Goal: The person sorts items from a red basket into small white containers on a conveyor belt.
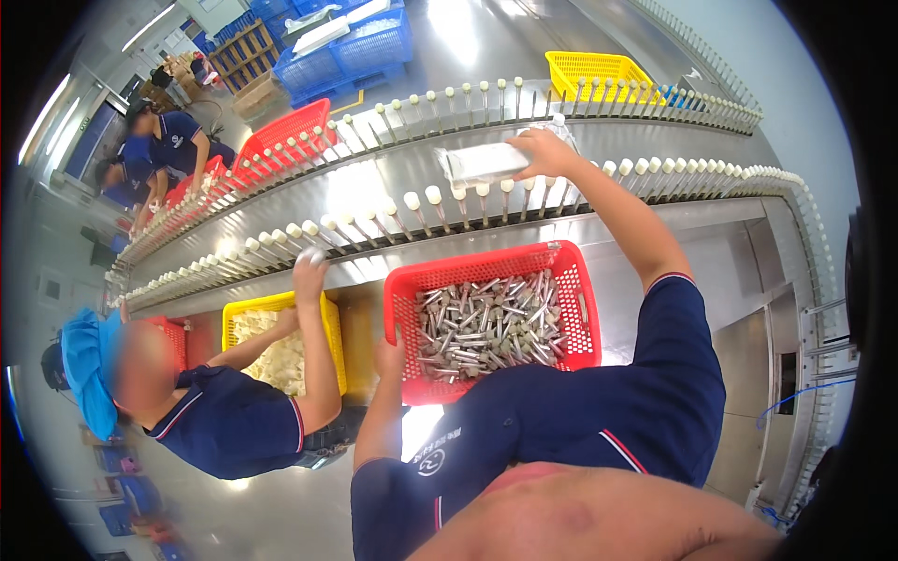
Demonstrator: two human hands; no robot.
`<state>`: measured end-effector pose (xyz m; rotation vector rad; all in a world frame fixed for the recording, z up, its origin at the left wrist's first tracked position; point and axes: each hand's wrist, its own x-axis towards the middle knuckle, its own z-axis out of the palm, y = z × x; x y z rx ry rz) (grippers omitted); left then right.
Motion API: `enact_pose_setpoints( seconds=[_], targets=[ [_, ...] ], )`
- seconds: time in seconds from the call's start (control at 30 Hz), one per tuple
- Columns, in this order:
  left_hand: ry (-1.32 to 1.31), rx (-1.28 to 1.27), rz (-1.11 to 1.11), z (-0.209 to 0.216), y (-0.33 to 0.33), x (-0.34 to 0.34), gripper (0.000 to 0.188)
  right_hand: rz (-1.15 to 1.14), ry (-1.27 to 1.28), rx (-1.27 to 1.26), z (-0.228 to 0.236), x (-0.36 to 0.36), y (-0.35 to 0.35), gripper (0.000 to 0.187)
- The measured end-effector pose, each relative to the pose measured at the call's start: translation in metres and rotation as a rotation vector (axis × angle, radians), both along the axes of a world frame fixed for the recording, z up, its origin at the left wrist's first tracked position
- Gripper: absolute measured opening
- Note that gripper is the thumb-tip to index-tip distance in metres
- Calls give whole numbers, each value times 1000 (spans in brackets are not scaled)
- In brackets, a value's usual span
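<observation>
The right hand (pixel 543 151) is raised over the steel conveyor of white-tipped pegs (pixel 412 201), fingers closed round a pale, blurred oblong bundle (pixel 485 163); its contents are unclear. The left hand (pixel 391 357) grips the left rim of a red plastic mesh basket (pixel 580 318) full of silvery metal tubes (pixel 486 323), too many to count. Beside it a co-worker's hand (pixel 310 273) reaches the pegs above one yellow basket (pixel 332 327).

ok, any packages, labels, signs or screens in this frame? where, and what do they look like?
Clear plastic bag: in the right hand, over the peg conveyor; flat, oblong, whitish contents.
Emblem: on the dark blue shirt, bottom centre; small, round, white.
No signs or screens discernible.
</observation>
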<state>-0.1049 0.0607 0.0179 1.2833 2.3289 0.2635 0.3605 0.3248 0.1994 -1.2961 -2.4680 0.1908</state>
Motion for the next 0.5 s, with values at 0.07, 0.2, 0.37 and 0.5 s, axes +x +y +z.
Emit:
enact_pose_setpoints(
  seconds=[0.07, 0.2, 0.37, 0.5],
  targets=[
    [15, 4, 24, -1, -4, 0, 33, 16, 40, 67, 15, -14, 2, 77],
    [81, -39, 20, 8, -2, 8, 34, -18, 179, 22, 11, -45, 11, 78],
    [82, -41, 29, 6, -2, 8, 35, -12, -60, -111, -21, -61, 2, 81],
    [46, -26, 23, 6, -1, 7, 32, -37, -70, -150, -25, -38, -12, 82]
  ],
)
